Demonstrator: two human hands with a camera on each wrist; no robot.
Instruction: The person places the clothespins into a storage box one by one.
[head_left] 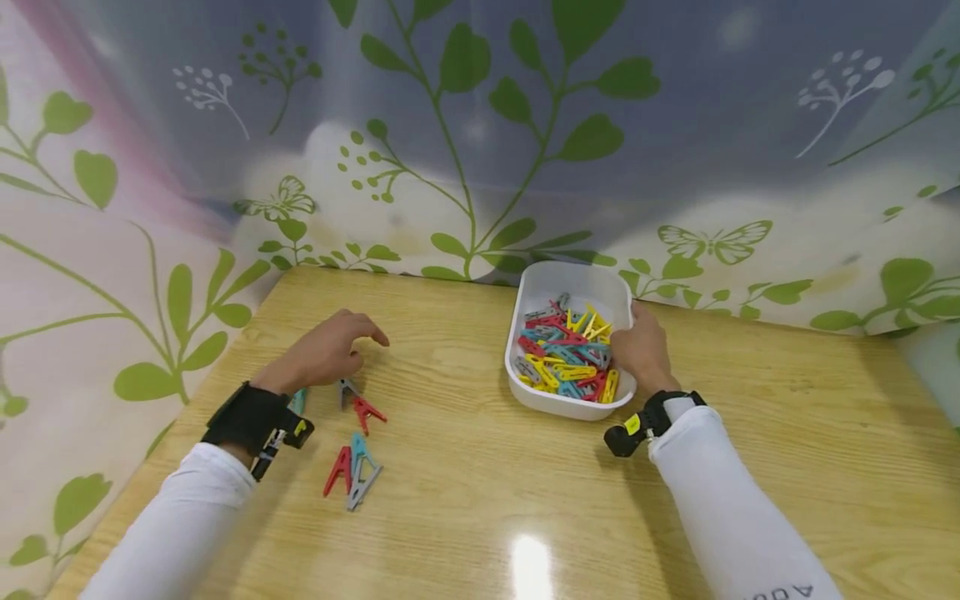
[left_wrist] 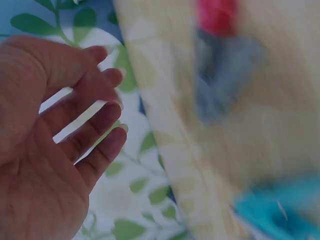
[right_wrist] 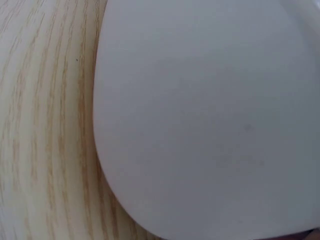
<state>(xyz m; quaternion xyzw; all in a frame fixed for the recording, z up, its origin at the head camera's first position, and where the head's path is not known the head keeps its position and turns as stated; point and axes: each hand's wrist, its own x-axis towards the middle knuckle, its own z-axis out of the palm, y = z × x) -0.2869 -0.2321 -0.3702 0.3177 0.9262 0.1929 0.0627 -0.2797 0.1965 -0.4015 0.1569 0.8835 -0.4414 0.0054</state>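
A white plastic bin [head_left: 555, 407] stands near the back of the table, holding many red, yellow, blue and grey clothespins [head_left: 570, 350]. My right hand [head_left: 643, 343] grips the bin's right rim, thumb over the edge; in the right wrist view the bin's white wall [right_wrist: 200, 120] fills most of the picture. My left hand [head_left: 322, 348] hovers over the left side of the table, fingers loosely bent, holding nothing; its palm [left_wrist: 45, 150] shows bare. Just below it lie a red clothespin [head_left: 367, 412] and a grey one [head_left: 347, 390], with a blue one [head_left: 299, 402] partly hidden by the wrist.
Closer to the front, a red clothespin [head_left: 340, 472], a blue one [head_left: 360, 450] and a grey one [head_left: 363, 485] lie together on the wooden table [head_left: 465, 492]. A leaf-patterned cloth [head_left: 450, 167] hangs along the back and left edges.
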